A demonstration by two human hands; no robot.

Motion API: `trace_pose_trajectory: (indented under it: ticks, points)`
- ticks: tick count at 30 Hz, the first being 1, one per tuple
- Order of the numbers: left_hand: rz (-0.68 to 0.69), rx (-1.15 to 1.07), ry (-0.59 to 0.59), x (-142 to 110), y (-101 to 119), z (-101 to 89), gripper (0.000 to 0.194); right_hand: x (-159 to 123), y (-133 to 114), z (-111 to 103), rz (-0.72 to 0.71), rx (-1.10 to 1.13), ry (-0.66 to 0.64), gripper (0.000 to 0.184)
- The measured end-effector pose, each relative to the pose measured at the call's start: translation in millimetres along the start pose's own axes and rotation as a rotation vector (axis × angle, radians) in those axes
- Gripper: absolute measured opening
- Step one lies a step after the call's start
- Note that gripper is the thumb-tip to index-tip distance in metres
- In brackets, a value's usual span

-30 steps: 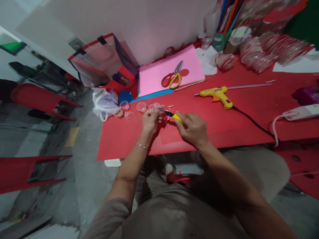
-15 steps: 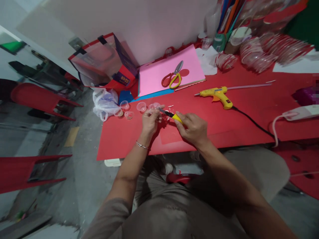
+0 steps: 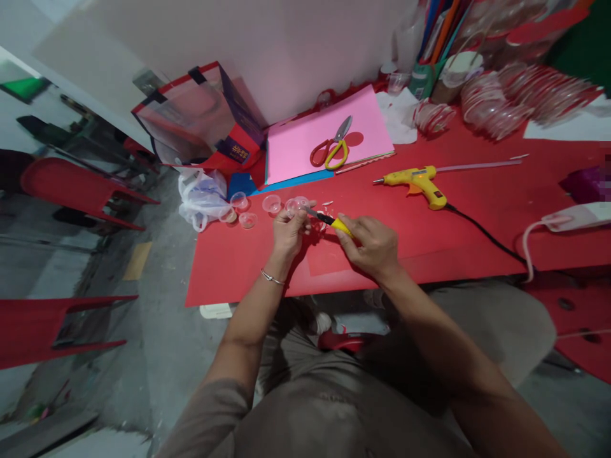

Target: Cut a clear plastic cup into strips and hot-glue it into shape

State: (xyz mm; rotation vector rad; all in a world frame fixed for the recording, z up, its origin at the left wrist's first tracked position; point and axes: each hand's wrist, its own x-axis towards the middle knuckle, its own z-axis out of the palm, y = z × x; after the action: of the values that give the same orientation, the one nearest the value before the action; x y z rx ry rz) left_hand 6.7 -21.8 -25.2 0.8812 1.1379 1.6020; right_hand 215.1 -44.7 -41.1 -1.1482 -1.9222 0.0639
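Observation:
My left hand [image 3: 289,230] is closed around a small clear plastic cup [image 3: 296,203], holding it just above the red table. In my right hand [image 3: 370,245] is a utility knife [image 3: 341,226] with a yellow and black handle. Its blade points left and meets the cup's near side, by my left fingertips; whether it cuts in cannot be made out. Pale scraps [image 3: 323,219] lie on the table beneath the knife. Left of the cup stand several more clear cups, one of them [image 3: 272,203] close by.
A yellow glue gun [image 3: 420,181] with a cord lies to the right. Scissors [image 3: 337,146] rest on pink paper [image 3: 291,152] at the back. A plastic bag [image 3: 203,200] and a carry bag [image 3: 200,121] stand at left. Stacked clear lids [image 3: 491,105] fill the back right.
Almost nothing differs. Both hands keep the same grip and place, with the knife blade still at the cup; the whole view has shifted very slightly.

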Motion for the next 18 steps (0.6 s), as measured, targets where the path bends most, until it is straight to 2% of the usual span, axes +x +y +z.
trace_pose_trajectory:
  ticks: [5,11,15,18]
  points:
    - [0.002,-0.003,0.013,0.4,-0.5,-0.7,0.049,-0.7,2.0,1.2,0.079,0.004,0.025,0.038]
    - [0.01,0.0,-0.021,-0.3,-0.5,-1.0,0.05,1.5,1.6,0.5,0.074,0.136,-0.079,0.039]
    - [-0.014,-0.019,-0.03,-0.6,0.3,-0.5,0.048,3.1,4.4,2.2,0.169,0.078,-0.022,0.043]
    - [-0.041,-0.052,-0.041,-0.2,-0.5,0.6,0.049,2.5,5.7,3.6,0.131,0.12,-0.019,0.044]
